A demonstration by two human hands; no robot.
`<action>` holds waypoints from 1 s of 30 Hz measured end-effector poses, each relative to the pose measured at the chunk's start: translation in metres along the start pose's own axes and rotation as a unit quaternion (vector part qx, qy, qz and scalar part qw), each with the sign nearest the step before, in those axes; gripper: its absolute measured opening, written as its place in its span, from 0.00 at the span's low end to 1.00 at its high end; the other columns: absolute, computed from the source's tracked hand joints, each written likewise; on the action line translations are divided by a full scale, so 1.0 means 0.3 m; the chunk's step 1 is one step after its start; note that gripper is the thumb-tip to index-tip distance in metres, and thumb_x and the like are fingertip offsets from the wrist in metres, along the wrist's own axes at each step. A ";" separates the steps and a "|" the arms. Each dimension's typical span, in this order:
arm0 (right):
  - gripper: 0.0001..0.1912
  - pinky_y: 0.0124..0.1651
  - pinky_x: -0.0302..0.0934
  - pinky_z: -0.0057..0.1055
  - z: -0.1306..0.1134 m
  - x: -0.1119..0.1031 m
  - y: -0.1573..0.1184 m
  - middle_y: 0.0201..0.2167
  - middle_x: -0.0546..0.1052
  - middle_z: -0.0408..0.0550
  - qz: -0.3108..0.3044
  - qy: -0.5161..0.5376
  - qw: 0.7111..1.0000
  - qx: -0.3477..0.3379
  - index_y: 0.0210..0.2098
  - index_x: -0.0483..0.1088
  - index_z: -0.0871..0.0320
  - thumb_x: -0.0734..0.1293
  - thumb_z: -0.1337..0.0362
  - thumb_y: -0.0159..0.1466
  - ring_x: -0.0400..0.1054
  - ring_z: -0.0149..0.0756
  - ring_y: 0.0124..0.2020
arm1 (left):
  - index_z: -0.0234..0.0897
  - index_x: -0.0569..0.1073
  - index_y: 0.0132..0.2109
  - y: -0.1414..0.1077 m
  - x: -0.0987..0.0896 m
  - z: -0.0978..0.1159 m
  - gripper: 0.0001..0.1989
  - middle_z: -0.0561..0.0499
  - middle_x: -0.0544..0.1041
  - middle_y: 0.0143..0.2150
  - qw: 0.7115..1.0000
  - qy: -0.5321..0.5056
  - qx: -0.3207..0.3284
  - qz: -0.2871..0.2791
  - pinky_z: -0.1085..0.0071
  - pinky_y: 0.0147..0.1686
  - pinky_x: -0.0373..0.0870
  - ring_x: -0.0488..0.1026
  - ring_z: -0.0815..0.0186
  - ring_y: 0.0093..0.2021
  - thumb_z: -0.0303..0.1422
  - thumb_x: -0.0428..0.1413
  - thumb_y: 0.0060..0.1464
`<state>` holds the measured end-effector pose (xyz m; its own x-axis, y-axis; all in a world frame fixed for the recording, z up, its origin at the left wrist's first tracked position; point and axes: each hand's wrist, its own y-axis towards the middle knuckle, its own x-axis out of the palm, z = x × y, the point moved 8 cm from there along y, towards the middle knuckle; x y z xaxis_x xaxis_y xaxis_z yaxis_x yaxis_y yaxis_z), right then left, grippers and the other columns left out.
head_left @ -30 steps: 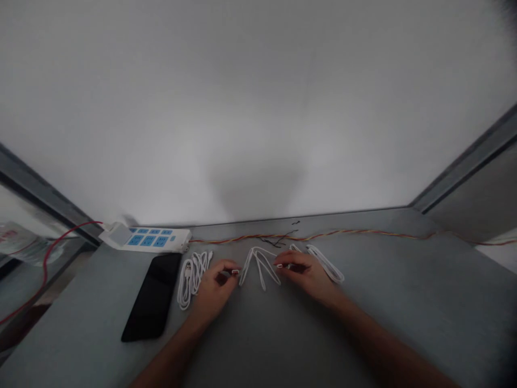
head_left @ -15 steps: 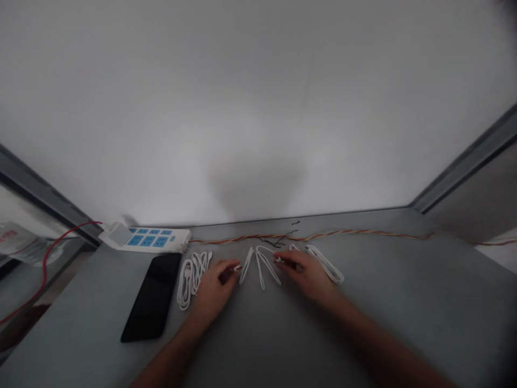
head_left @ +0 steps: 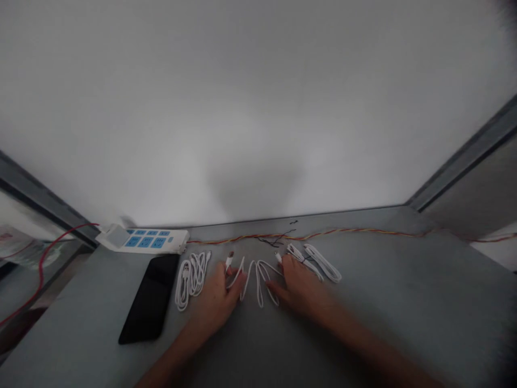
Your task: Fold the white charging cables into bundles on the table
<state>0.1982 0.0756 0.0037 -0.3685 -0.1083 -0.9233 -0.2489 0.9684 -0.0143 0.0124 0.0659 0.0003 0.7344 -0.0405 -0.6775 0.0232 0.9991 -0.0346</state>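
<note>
A white USB cable (head_left: 259,280), partly looped, stretches between my two hands above the grey table. My left hand (head_left: 223,291) grips it near its USB plug (head_left: 229,260), which sticks up past the fingers. At the other end my right hand (head_left: 297,283) holds the cable by its smaller white connector (head_left: 278,257), the thumb lying near the loops. Left of my left hand lie coiled white cables (head_left: 191,277). Just beyond my right hand rest folded white cables (head_left: 323,262), one bound with a dark tie.
A black phone (head_left: 150,299) lies at the left below a white power strip (head_left: 151,241) with blue sockets. Twisted red-yellow wires (head_left: 355,230) run along the wall, with black twist ties (head_left: 271,241) beside them. A plastic bottle (head_left: 20,248) is at far left.
Both hands have turned, so the cable's two plugs now point up and away. The cable's loops have shifted slightly nearer me, and the folded cables at right show more.
</note>
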 end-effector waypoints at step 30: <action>0.27 0.31 0.66 0.34 -0.009 0.154 0.015 0.30 0.77 0.43 -0.042 0.628 0.772 0.089 0.27 0.50 0.52 0.74 0.54 0.45 0.74 0.41 0.32 | 0.40 0.63 0.34 -0.032 0.081 -0.011 0.13 0.48 0.77 0.42 0.928 -0.367 -0.065 0.031 0.73 0.21 0.64 0.70 0.70 0.22 0.35 0.61 0.46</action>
<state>0.1777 0.0742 -0.0379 -0.9632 -0.1977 0.1821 -0.2344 0.9494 -0.2092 0.0278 0.0553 -0.0183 0.9966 0.0819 -0.0009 -0.0813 0.9877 -0.1336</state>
